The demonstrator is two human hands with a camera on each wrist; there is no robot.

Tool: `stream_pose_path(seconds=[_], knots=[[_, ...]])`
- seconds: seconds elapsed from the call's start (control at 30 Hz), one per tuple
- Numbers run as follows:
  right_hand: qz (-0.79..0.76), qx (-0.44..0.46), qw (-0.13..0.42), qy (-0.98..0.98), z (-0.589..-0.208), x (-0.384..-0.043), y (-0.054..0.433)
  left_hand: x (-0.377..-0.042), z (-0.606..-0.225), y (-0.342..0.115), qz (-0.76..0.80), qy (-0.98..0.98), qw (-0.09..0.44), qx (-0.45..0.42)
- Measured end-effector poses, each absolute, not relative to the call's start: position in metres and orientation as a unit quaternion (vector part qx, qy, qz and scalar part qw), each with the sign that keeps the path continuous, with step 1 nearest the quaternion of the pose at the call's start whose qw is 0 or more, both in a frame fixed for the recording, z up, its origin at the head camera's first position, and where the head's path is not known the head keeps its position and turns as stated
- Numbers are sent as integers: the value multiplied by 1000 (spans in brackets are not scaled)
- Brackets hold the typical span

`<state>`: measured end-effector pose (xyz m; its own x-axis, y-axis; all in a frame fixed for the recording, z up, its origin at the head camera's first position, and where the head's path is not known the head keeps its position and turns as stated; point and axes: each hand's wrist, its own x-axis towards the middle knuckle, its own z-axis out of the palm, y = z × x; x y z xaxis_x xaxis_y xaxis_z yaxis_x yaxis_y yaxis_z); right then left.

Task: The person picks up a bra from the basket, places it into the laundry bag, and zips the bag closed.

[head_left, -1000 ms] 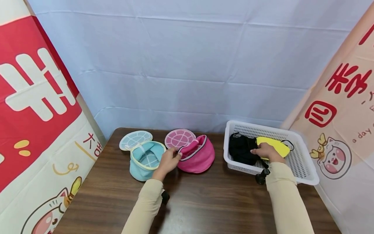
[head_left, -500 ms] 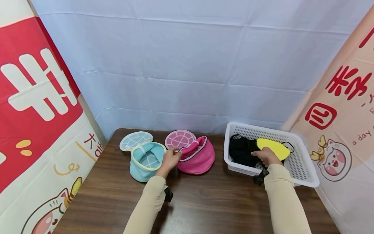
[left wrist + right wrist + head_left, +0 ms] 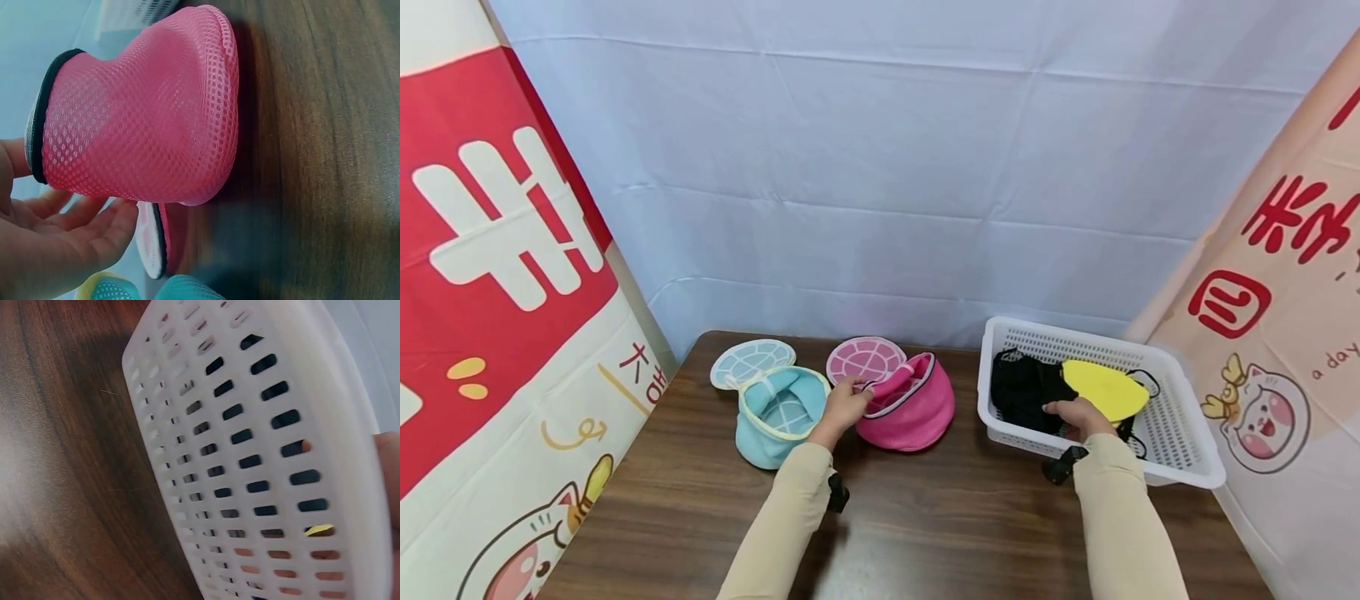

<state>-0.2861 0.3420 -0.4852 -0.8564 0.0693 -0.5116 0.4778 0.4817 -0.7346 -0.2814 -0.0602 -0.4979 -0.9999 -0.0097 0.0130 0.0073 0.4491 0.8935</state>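
Note:
My left hand (image 3: 844, 408) holds the rim of a pink mesh laundry bag (image 3: 910, 417), which stands unzipped with its round lid (image 3: 867, 358) folded back. In the left wrist view the thumb is at the dark-edged rim and the other fingers lie along the bag's side (image 3: 144, 112). To its left is a light blue mesh bag (image 3: 763, 442), also unzipped. My right hand (image 3: 1081, 417) reaches into a white plastic basket (image 3: 1198, 433), its fingertips at black fabric (image 3: 1026, 392) beside a yellow piece with black loops (image 3: 1105, 387). The basket wall (image 3: 237, 462) mostly hides this hand in the right wrist view.
The blue bag's lid (image 3: 752, 360) lies behind it near the table's back edge. A brown wooden table (image 3: 925, 517) carries everything. Pale cloth (image 3: 880, 167) hangs behind, and printed banners (image 3: 512, 250) flank both sides.
My right hand has shifted slightly left and toward me inside the basket, uncovering more of the yellow piece. My left hand stays at the pink bag's rim.

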Motion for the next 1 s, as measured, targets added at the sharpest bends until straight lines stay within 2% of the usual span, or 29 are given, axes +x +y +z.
stream_pose_path(seconds=[0.23, 0.57, 0.83, 1.0], knots=[[-529, 170, 186, 810, -497, -287, 338, -288, -501, -60, -544, -839, -5, -8], [-554, 175, 194, 791, -505, -289, 338, -292, -502, -57, -546, -831, -68, -82], [-569, 205, 132, 785, -506, -290, 338, -292, -499, -55, -489, -864, -47, -104], [-572, 220, 114, 781, -506, -291, 339, -292, -503, -55, -443, -883, 3, -153]])
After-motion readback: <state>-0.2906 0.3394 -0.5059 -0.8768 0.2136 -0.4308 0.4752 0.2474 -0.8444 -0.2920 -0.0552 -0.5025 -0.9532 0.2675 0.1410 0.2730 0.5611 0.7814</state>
